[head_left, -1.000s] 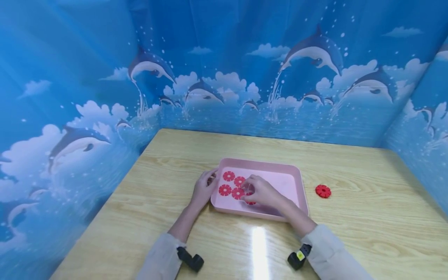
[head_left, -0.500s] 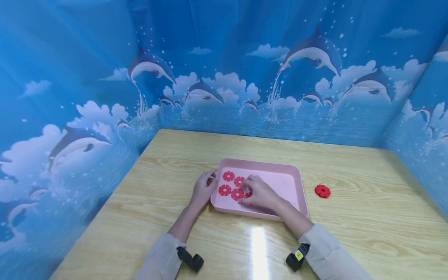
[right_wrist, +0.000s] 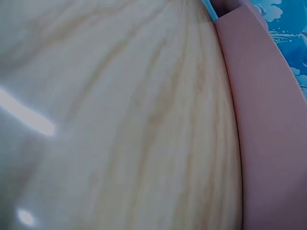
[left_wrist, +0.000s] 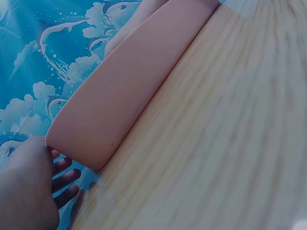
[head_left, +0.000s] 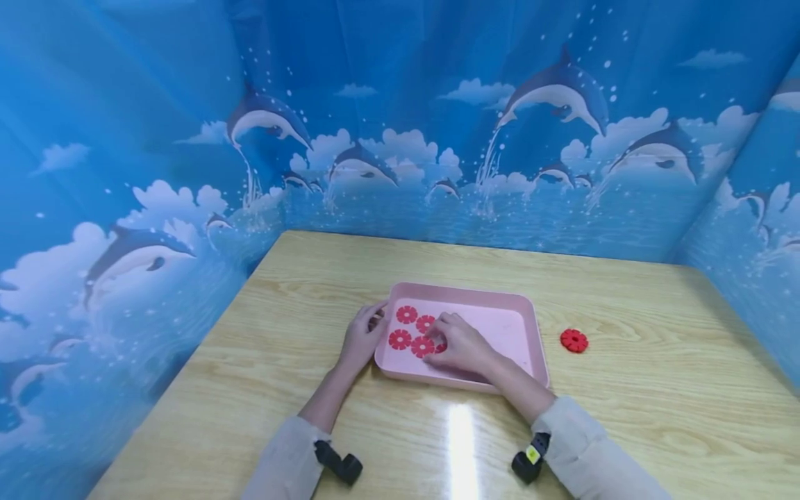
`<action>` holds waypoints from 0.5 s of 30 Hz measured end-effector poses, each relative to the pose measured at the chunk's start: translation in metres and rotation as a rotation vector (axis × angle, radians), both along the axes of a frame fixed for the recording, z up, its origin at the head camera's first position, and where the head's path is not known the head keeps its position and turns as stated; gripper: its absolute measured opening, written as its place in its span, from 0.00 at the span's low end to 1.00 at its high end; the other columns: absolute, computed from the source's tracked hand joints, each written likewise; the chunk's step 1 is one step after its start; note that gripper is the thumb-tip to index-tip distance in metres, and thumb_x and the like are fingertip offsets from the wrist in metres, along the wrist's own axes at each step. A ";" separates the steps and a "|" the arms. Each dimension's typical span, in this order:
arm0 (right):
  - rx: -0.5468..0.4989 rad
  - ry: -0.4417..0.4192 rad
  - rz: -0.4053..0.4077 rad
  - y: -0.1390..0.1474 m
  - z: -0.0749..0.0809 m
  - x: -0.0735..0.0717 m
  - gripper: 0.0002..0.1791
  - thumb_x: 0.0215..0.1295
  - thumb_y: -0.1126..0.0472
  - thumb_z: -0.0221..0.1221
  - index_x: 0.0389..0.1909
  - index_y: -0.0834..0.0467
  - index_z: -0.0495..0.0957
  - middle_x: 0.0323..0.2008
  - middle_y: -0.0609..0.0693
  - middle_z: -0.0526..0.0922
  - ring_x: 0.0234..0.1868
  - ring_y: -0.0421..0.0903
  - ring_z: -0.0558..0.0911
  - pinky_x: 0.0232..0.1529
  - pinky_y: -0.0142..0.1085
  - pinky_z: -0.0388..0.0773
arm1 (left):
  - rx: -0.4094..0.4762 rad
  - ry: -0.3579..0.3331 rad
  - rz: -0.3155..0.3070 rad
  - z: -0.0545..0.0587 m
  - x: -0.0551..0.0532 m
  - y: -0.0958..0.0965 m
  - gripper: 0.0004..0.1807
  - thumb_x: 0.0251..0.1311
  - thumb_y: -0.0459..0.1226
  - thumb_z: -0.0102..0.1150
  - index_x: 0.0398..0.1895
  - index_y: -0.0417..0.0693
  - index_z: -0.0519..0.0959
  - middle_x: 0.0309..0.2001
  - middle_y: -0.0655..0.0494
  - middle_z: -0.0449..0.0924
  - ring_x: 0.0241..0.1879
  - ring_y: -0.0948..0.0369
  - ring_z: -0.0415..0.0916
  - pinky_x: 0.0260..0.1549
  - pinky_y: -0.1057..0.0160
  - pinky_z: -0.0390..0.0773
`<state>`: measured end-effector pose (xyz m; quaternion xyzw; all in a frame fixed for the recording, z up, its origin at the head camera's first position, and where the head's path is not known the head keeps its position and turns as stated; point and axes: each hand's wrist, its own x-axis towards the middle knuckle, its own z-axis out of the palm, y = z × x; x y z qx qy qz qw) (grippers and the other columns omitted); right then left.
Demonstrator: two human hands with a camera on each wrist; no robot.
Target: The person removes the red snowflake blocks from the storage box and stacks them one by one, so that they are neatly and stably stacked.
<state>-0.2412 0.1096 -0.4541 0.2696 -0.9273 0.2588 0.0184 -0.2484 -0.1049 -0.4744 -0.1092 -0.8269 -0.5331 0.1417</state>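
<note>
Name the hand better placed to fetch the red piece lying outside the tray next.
Probably the right hand: it is nearer the red piece, which lies beyond the tray's right side. The left hand is at the tray's opposite side.

sleeves [head_left: 284, 458]: long, pale beige-grey | left wrist camera [head_left: 339, 464]: black, rounded end | right wrist camera [head_left: 526, 468]: black, yellow patch [head_left: 532, 454] | hands [head_left: 361, 340]: bare

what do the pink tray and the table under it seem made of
Pink tray: probably smooth matte plastic, with even color and rounded corners. Table: wood or wood-look laminate, fairly glossy; grain shows and light reflects off it.
</note>
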 end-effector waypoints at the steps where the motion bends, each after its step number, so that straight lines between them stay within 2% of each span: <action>1: 0.008 0.007 0.002 -0.001 0.000 0.000 0.23 0.41 0.50 0.71 0.38 0.55 0.79 0.33 0.41 0.70 0.35 0.38 0.68 0.37 0.32 0.73 | -0.002 0.001 0.001 0.000 0.000 0.000 0.18 0.59 0.30 0.55 0.54 0.37 0.74 0.40 0.47 0.74 0.36 0.54 0.75 0.39 0.60 0.77; 7: 0.036 0.027 0.005 -0.002 0.000 0.000 0.23 0.41 0.49 0.70 0.38 0.57 0.79 0.32 0.41 0.69 0.34 0.38 0.67 0.36 0.31 0.73 | -0.005 0.006 0.001 0.000 0.001 -0.001 0.18 0.59 0.30 0.55 0.54 0.37 0.74 0.40 0.47 0.74 0.36 0.54 0.75 0.39 0.59 0.77; 15: -0.044 0.011 -0.011 0.003 0.003 0.001 0.22 0.40 0.51 0.71 0.37 0.56 0.79 0.33 0.41 0.70 0.35 0.38 0.71 0.38 0.32 0.74 | -0.006 0.003 0.005 0.000 0.001 0.000 0.18 0.59 0.31 0.55 0.54 0.37 0.74 0.40 0.47 0.74 0.36 0.54 0.75 0.39 0.60 0.77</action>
